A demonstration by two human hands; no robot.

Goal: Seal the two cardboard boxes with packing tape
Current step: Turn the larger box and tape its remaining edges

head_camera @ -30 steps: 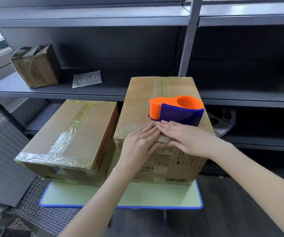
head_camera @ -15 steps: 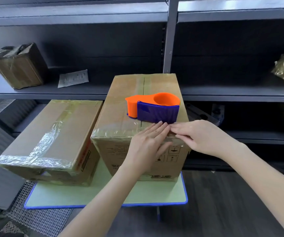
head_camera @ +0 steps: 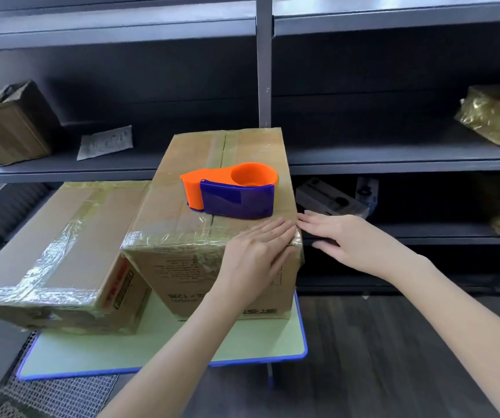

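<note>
- Both hands have slid right along the tape (head_camera: 176, 235) edging the taller cardboard box (head_camera: 242, 155): left hand (head_camera: 254, 254) presses the corner, right hand (head_camera: 351, 239) reaches its side (grips released, fingers flat).
- That strip seems nearly smoothed; the tape dispenser (head_camera: 236, 194) sits on top, the box on the bench (head_camera: 242, 342).

Orange and blue tape dispenser (head_camera: 232, 191), brown boxes (head_camera: 200, 164), pale green table (head_camera: 242, 342)

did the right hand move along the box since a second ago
Yes. Against the taller box, the right hand slid rightward along the taped front edge, from below the tape dispenser's left end to the box's right front corner.
</note>
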